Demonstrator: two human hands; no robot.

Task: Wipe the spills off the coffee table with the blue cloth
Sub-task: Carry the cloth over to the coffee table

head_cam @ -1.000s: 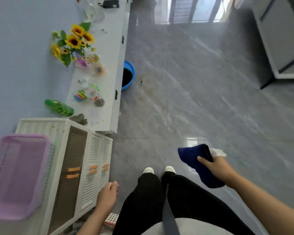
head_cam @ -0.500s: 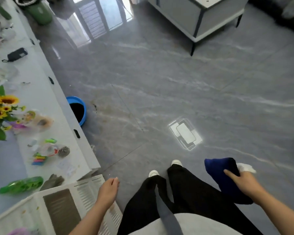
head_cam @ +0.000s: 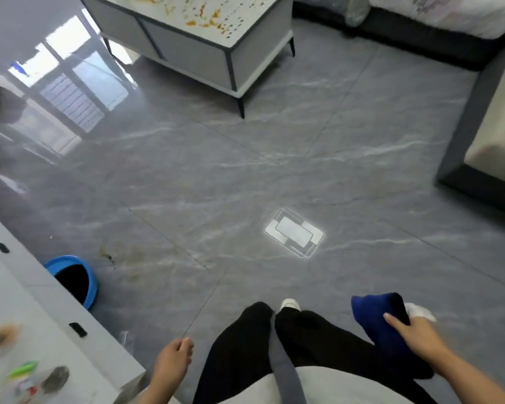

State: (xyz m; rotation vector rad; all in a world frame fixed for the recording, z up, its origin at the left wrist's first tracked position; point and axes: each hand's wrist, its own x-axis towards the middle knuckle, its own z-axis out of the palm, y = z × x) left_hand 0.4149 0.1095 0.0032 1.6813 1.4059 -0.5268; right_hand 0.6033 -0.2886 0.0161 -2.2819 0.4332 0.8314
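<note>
A person stands on a grey marble-look floor [head_cam: 187,176], seen from the head cam; the right hand [head_cam: 414,335] grips the blue cloth [head_cam: 376,319] at hip level, thumb laid across the top of the bundle, fingers curled underneath, the cloth bunched up and hanging down below and to the left of the hand, beside the right leg of the black trousers [head_cam: 303,339]. The left hand [head_cam: 172,360] hangs w/ fingers loosely curled, holding nothing. The coffee table [head_cam: 193,53] stands at top centre, well apart from both hands; orange-brown spills [head_cam: 207,13] spatter its white top. A blue basin [head_cam: 73,279] sits on the floor at left, partly tucked under a white cabinet [head_cam: 41,330]; a bright rectangular reflection [head_cam: 293,232] shows on the tiles ahead of the feet; sofa edge [head_cam: 493,126] at right.
</note>
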